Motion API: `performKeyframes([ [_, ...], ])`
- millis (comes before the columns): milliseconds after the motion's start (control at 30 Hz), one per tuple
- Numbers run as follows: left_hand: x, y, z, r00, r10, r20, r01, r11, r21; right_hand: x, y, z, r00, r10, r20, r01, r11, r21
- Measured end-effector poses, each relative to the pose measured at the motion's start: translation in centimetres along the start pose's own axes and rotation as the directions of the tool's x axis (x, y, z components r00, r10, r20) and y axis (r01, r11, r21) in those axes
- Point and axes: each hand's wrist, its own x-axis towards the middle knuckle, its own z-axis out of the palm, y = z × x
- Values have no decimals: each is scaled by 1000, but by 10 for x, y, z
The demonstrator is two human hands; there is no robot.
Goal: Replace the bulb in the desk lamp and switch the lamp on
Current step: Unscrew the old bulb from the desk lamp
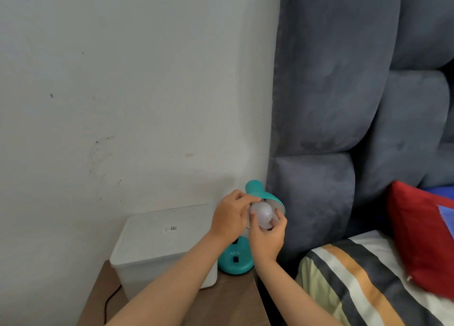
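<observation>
Teal lamp shade point(264, 196) tipped toward the person; white bulb point(263, 214) sits at its mouth. Right hand point(268, 236) fingers curl round the bulb, left hand point(229, 217) pinches the shade rim. Can't tell how far the bulb is threaded in. Risks: cross-threading from an angled bulb; base point(235, 259) sliding off the desk point(233, 298) edge.

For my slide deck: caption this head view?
Left hand steadies teal lamp shade; right hand grips white bulb.
</observation>
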Motion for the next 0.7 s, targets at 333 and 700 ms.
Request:
performKeyframes([
  [333, 0, 0, -1, 991, -137, -2, 134, 969, -206, 0, 7, 3, 997, -76, 27, 79, 991, -112],
  [700, -1, -1, -2, 987, -161, 18, 161, 964, -212, -4, -4, 6, 1000, 23, -20, -25, 994, -108],
])
